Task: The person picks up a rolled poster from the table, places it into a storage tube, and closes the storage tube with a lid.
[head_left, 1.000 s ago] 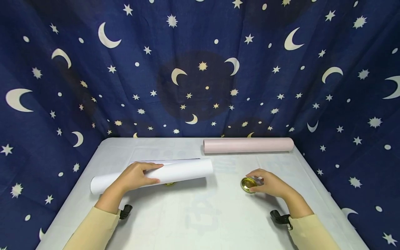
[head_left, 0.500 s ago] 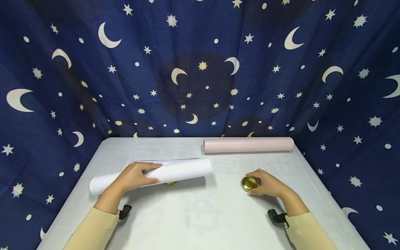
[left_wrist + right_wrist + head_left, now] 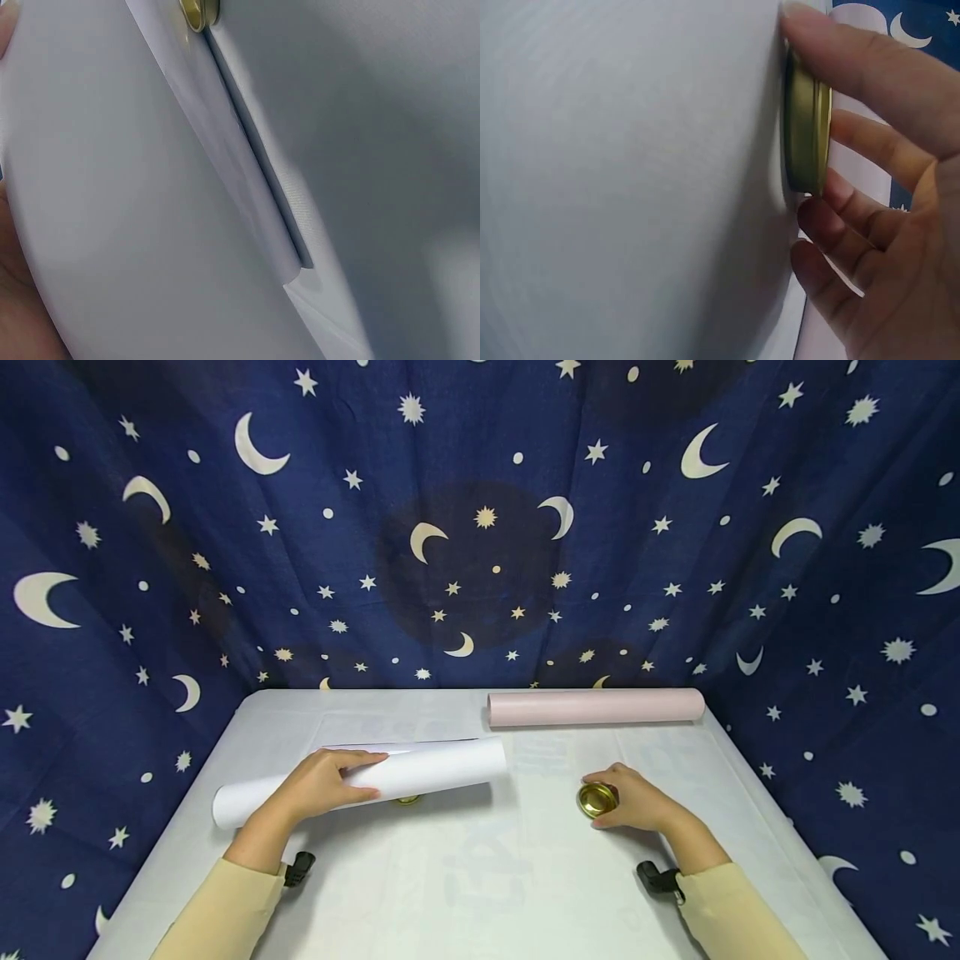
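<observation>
My left hand (image 3: 322,785) grips a roll of white paper (image 3: 442,768) from above, fingers over its far side and thumb on the near side. In the left wrist view, a pale strip (image 3: 232,165) with a dark edge shows beside the roll. A gold metal piece (image 3: 407,800) peeks out from under the roll, mostly hidden. On the right, my right hand (image 3: 637,802) holds a shallow round gold lid (image 3: 597,800) on the table. The right wrist view shows my thumb against one side of the lid (image 3: 808,127) and curled fingers behind it.
A pale pink roll (image 3: 596,707) lies along the table's back right edge. White cloth (image 3: 420,893) covers the table. A dark blue curtain (image 3: 480,460) with moons and stars surrounds the back and sides.
My right hand has shifted slightly left, closing in around the gold lid, which stays in place. The left hand and the white paper roll have moved very slightly left.
</observation>
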Action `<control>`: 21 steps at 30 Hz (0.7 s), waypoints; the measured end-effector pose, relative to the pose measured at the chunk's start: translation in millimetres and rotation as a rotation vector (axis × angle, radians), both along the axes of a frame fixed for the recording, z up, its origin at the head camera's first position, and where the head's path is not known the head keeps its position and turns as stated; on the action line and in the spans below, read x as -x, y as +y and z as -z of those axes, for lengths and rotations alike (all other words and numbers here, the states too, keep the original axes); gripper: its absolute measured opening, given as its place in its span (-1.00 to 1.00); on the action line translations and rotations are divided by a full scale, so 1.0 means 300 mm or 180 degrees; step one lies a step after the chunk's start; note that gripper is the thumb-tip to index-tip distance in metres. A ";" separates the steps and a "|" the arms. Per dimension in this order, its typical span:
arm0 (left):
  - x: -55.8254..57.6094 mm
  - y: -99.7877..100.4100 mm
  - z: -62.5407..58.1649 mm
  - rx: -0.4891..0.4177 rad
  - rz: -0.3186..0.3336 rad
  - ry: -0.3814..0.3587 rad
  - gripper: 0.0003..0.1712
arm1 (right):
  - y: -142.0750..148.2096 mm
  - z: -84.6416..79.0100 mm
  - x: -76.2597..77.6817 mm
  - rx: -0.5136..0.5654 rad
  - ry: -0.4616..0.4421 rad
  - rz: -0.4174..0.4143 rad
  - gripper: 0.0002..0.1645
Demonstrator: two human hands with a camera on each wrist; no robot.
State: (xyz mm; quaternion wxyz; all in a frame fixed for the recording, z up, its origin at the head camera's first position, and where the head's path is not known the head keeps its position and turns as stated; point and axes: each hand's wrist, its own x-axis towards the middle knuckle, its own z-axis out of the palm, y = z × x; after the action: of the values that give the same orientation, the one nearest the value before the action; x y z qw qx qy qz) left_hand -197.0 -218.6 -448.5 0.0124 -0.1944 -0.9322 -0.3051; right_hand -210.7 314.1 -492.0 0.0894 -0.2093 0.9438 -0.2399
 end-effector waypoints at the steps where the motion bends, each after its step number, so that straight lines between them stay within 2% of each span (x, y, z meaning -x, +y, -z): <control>1: 0.000 0.000 0.000 -0.0004 -0.0001 0.0004 -0.31 | 0.000 0.001 0.001 -0.0003 0.0002 -0.0002 -0.08; 9: 0.001 0.000 0.003 -0.0012 0.0019 -0.0004 -0.32 | 0.006 -0.008 0.001 -0.0022 -0.0056 0.0029 -0.12; 21: -0.003 0.003 0.000 -0.0027 -0.0007 -0.0005 -0.33 | 0.005 -0.075 -0.008 0.0328 -0.0038 -0.0021 -0.10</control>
State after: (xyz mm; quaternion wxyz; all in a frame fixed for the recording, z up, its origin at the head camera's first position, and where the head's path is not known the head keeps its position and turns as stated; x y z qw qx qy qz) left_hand -196.2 -217.8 -448.4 0.0129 -0.1930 -0.9311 -0.3093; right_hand -208.3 315.6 -469.5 0.0849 -0.2152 0.9289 -0.2891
